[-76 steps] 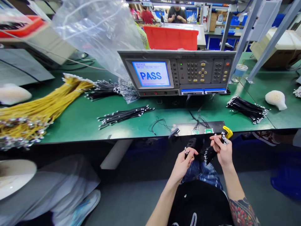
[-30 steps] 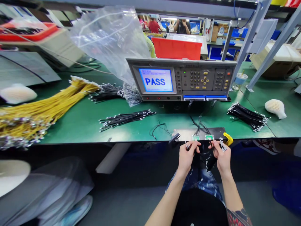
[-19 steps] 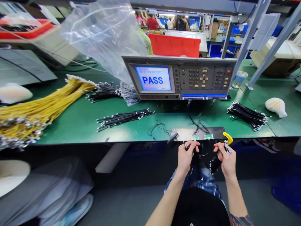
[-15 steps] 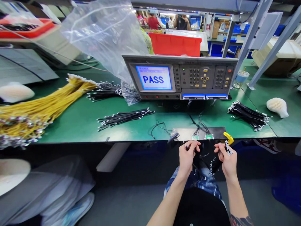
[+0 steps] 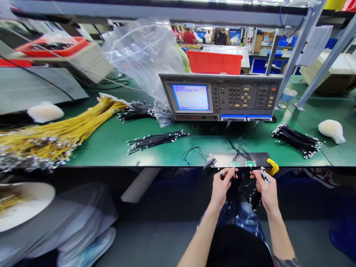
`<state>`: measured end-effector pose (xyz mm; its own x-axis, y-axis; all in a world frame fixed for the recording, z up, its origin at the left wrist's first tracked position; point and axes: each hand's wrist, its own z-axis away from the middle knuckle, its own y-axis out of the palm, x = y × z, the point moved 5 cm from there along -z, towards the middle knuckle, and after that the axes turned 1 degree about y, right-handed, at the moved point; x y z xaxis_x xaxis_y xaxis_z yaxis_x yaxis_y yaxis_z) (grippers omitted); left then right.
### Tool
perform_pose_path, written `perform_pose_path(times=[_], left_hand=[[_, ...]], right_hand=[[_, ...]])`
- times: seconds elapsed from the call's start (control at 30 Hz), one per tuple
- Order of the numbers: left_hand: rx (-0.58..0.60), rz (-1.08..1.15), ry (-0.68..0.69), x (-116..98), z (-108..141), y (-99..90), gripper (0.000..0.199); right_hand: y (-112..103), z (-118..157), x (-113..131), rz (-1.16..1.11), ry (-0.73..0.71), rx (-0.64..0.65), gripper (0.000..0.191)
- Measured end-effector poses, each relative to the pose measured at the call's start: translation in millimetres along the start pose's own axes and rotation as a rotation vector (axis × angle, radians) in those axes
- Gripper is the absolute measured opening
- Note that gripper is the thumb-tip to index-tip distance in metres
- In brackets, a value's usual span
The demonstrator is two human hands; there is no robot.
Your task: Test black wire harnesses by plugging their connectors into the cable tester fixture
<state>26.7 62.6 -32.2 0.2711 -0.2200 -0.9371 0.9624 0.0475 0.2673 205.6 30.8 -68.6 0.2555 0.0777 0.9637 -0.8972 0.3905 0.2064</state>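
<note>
My left hand (image 5: 223, 181) is closed in a pinch on a thin black cable, just below the left green connector board (image 5: 234, 164) at the table edge. My right hand (image 5: 264, 185) grips a bundle of black cables with white plugs (image 5: 265, 175); its fingertips are at the right green connector board (image 5: 250, 163). Dark wires run from both boards up to a tester (image 5: 222, 97), whose screen is lit without the large word. The cable ends between my fingers are too small to make out.
Black cable bundles lie left (image 5: 158, 141) and right (image 5: 298, 140) on the green table. Yellow cables (image 5: 91, 120) are heaped at far left. A yellow clamp handle (image 5: 273, 167) sticks out by my right hand. A person's leg (image 5: 83, 218) is at lower left.
The word PASS has gone from the tester's screen. My right hand has moved slightly left and closer to the right board; my left hand stays near its board. The view has shifted.
</note>
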Motion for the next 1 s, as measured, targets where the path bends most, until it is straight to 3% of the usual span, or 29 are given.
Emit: perform_pose_path(times=[0.1, 0.2, 0.3, 0.47, 0.73, 0.9, 1.0], left_hand=[[0.072, -0.082, 0.034, -2.1, 4.2, -4.1, 0.044], [0.226, -0.19, 0.053, -3.5, 11.1, -4.4, 0.043], [0.32, -0.204, 0.034, -3.8, 18.7, -7.1, 0.044], [0.407, -0.148, -0.013, -4.9, 28.6, -6.3, 0.068], [0.506, -0.084, -0.126, -0.4, 43.9, 10.2, 0.076], [0.536, -0.049, -0.214, 6.4, 49.6, 9.6, 0.086], [0.59, -0.039, -0.26, 8.8, 50.8, 8.0, 0.089]], right_hand=[[10.7, -4.2, 1.3, -0.01, 0.016, 0.073, 0.055], [18.6, 1.0, 9.6, -0.065, 0.052, 0.199, 0.049], [15.8, 12.9, 22.4, -0.172, 0.086, 0.292, 0.045], [2.8, 23.1, 36.2, -0.316, 0.071, 0.283, 0.042], [27.7, 25.3, 24.6, 0.033, -0.013, 0.361, 0.038], [41.4, 33.5, 18.2, 0.064, 0.048, 0.465, 0.034], [37.2, 31.4, 18.4, 0.039, -0.006, 0.376, 0.034]])
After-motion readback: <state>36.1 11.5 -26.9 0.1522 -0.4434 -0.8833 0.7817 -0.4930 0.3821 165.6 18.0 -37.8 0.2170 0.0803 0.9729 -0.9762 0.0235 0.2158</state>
